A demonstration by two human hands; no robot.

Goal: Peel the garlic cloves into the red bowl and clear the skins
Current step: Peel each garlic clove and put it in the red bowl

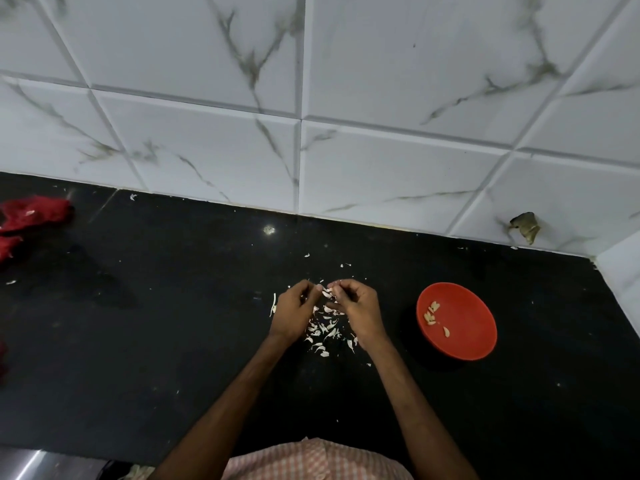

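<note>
My left hand (294, 311) and my right hand (356, 308) meet over the black counter, fingertips pinched together on a small pale garlic clove (327, 292). Below and between them lies a scatter of white garlic skins (323, 329). A long strip of skin (273, 304) lies just left of my left hand. The red bowl (467, 337) sits on the counter to the right of my right hand, with several peeled cloves (432, 312) in its left part.
The black counter (173, 341) runs back to a white marbled tile wall (311, 116). A red cloth (29, 216) lies at the far left. A wall corner (620, 271) closes the right side. Stray skin flecks (346, 265) dot the counter behind my hands.
</note>
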